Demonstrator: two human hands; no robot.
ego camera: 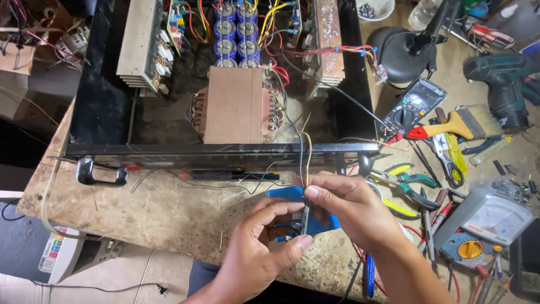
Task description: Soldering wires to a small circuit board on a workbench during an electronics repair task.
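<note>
Head view: both hands meet low in the middle, over the front edge of the counter [169,219]. The left hand [259,247] is closed, thumb and fingers pinching the lower end of a small circuit board [305,217] held on edge. The right hand [349,208] is closed too, its fingertips gripping the top of the same board, where thin wires [307,152] run up into the open amplifier chassis [225,84] just behind. A blue plastic piece [287,194] shows behind the board, between the hands. To the right lie pliers [408,188], a black multimeter [413,107], a paintbrush [458,125], an analog meter [484,225] and a green drill [500,84].
</note>
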